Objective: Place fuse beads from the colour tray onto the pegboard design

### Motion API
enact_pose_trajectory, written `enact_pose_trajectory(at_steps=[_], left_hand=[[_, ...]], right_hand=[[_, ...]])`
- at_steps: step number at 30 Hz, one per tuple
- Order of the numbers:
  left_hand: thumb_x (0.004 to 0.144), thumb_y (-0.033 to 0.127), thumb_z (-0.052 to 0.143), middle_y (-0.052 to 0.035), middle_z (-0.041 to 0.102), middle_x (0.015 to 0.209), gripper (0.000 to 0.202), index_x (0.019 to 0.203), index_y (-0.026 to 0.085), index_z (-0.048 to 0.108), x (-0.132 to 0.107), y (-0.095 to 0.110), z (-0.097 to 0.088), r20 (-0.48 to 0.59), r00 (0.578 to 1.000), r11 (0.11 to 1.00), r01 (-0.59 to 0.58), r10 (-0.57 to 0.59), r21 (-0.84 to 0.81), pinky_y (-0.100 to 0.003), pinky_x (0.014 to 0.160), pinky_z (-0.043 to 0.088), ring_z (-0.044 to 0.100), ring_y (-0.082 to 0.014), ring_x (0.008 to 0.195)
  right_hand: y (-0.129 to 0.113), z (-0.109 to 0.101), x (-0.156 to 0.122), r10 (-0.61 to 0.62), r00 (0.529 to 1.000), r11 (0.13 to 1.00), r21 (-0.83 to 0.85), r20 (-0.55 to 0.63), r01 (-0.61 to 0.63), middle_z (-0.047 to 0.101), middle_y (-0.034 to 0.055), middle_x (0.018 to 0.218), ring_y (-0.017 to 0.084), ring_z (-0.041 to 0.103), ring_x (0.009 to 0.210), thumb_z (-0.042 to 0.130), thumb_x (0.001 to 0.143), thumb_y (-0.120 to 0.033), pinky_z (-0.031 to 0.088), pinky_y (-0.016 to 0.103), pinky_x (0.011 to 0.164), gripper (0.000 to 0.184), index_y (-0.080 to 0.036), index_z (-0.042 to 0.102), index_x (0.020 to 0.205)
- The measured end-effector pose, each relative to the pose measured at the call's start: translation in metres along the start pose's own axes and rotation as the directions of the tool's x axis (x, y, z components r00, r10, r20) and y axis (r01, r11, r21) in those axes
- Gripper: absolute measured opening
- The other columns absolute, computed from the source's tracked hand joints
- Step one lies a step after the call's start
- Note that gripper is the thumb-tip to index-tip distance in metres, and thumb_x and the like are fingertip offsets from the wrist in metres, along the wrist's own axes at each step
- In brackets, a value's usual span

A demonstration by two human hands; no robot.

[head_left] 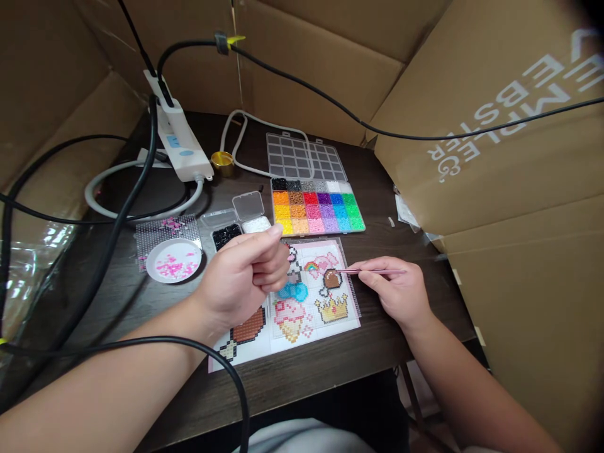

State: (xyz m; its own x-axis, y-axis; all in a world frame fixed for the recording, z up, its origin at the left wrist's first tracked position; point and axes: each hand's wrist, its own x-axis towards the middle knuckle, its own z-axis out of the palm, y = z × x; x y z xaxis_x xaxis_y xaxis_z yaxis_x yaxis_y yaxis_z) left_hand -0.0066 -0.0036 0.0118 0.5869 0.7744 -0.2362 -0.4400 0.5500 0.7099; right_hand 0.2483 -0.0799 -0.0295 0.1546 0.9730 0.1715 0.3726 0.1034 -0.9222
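My right hand [396,286] grips slim pink tweezers [377,272], whose tip reaches a brown, dark-edged bead figure [332,279] on a clear pegboard [352,277]. Under the board lies a printed pattern sheet [283,346] with a crown [332,309], an ice cream cone [290,318] and a small rainbow. My left hand [243,274] is closed in a loose fist above the sheet's left part, thumb on top. Whatever its curled fingers may hold is hidden. Just behind it stand small open boxes of black beads [226,236] and white beads [256,224].
A sorted box of coloured beads [317,211] lies open at the back. Left are a white dish [173,260] of pink beads and another pegboard [144,233]. A power strip [182,138], a gold cup [222,163] and black cables [117,233] are around; cardboard walls [519,189] enclose the table.
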Motion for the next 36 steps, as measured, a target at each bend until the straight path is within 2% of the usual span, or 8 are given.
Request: enact_pose_trajectory(at_steps=[15,36], left_hand=[[0.088,0.033,0.060,0.0055,0.017,0.051,0.052,0.053,0.018,0.024,-0.0003,0.0004,0.0005,0.004,1.000,1.000,0.011,-0.011,0.006,-0.024,0.043,0.020,0.019,-0.0067,0.044],[0.088,0.032,0.058,0.0052,0.017,0.050,0.052,0.052,0.018,0.023,-0.0004,0.0011,0.0048,-0.013,1.000,1.000,0.011,-0.011,0.021,-0.023,0.042,0.020,0.019,-0.0063,0.043]], right_hand=[[0.0003,0.0019,-0.0013,0.018,1.000,1.000,0.022,0.006,-0.018,0.081,0.0032,0.087,0.020,0.077,0.079,0.077,0.079,-0.023,0.064,0.030,0.073,0.003,-0.024,0.079,0.081],[-0.0006,-0.0004,-0.0007,0.004,1.000,1.000,-0.010,0.008,-0.004,0.081,0.0033,0.085,0.020,0.077,0.080,0.076,0.080,-0.023,0.063,0.032,0.076,0.003,-0.023,0.079,0.081]])
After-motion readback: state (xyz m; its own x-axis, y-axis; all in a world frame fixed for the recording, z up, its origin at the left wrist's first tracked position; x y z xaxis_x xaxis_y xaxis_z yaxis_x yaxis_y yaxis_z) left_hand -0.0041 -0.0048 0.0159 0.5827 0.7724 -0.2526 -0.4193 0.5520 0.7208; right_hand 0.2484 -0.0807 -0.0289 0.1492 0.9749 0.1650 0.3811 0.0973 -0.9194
